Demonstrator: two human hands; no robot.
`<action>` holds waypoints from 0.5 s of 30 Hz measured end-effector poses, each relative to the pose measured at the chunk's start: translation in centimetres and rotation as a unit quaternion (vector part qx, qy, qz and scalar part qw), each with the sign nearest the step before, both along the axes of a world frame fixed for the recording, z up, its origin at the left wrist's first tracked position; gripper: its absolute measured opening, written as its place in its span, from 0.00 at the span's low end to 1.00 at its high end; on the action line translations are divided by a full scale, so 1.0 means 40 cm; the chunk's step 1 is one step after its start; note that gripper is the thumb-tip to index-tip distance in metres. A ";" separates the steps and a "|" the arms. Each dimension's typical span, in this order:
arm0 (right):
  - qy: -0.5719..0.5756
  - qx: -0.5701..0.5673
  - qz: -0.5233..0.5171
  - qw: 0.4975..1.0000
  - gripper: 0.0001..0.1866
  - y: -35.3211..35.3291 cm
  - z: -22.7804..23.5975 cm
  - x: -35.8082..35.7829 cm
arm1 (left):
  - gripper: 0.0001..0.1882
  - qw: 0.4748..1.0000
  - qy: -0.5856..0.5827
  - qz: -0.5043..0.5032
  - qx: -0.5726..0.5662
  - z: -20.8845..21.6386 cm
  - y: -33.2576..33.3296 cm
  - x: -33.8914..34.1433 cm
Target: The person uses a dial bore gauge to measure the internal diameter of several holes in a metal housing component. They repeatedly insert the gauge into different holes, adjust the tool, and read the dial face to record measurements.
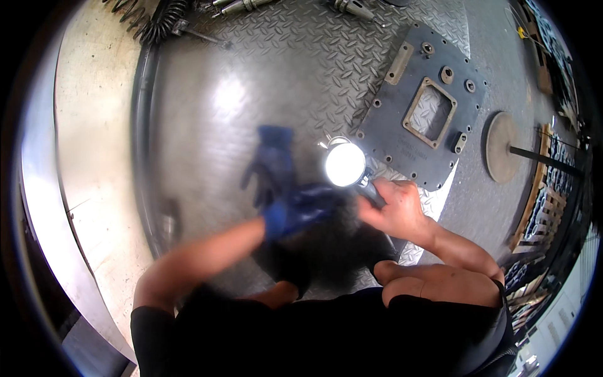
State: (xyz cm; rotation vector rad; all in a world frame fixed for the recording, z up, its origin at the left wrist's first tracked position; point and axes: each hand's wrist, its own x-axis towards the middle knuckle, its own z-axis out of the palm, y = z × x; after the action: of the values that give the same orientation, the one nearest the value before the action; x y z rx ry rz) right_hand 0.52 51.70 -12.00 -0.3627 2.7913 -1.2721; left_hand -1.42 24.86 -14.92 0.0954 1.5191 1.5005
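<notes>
Right hand (pixel 394 207), bare, clenched round the dark handle of a lit torch (pixel 347 166), its bright lens facing up. Left hand (pixel 295 210) in a blue glove, blurred, fingers closed on the torch body just below the lens, as far as the blur lets me tell. A second blue glove (pixel 271 160) lies flat on the tread-plate floor (pixel 251 81) beside them. Grey cover plate (pixel 424 107) with rectangular opening sits just beyond. Risk: glare dazzling the person; torch slipping from the gloved grip onto steel.

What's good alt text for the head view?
Seen from above, a bare right hand holds a shiny round metal part over a steel tread-plate floor, while the blue-gloved left hand blurs beside it; a grey cover plate lies nearby.
</notes>
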 end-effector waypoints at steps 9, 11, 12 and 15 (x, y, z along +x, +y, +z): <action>0.012 -0.024 -0.006 1.000 0.16 -0.022 0.019 0.010 | 0.17 0.970 -0.207 0.048 0.115 0.071 0.064 -0.046; 0.013 -0.022 -0.004 1.000 0.16 -0.023 0.016 0.013 | 0.17 0.959 -0.245 0.077 0.118 0.051 0.067 -0.032; 0.013 -0.021 -0.003 1.000 0.16 -0.022 0.014 0.014 | 0.17 0.962 -0.242 0.084 0.096 0.059 0.077 -0.035; 0.032 -0.014 -0.010 0.999 0.15 -0.022 0.009 0.012 | 0.16 0.968 -0.222 0.100 0.053 0.079 0.098 -0.035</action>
State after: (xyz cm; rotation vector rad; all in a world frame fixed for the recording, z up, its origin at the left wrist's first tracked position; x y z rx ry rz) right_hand 1.00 50.83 -11.62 -0.3847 2.8385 -1.3284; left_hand -2.83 28.78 -11.74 -0.3222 1.1110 1.6296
